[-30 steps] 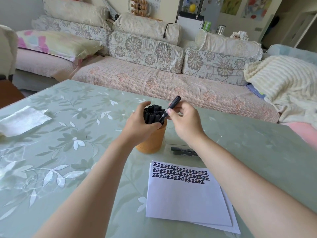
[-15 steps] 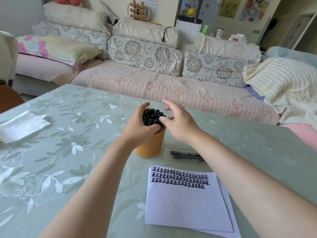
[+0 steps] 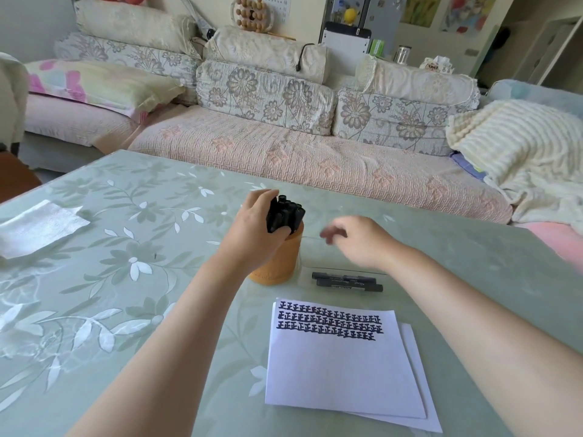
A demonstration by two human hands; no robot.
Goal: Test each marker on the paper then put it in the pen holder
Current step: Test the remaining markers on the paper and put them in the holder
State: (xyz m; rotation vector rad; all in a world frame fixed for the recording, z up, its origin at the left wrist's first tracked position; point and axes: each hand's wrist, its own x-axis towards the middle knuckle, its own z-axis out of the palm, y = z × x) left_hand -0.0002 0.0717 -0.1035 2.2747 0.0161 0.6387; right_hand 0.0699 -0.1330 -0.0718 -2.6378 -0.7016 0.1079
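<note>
Pulling away empty, fingers loosely curled, the right hand [image 3: 359, 241] has left its marker in the bunch of black markers [image 3: 285, 212] that the left hand [image 3: 252, 228] grips atop the orange cylindrical pen holder [image 3: 277, 263]; two loose black markers [image 3: 347, 281] wait just beside it, untested.

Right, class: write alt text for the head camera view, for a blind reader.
A person's left hand grips black markers bunched in a round orange pen holder on a green floral table. The empty right hand hangs near two loose black markers, beyond white paper bearing rows of black test marks.
</note>
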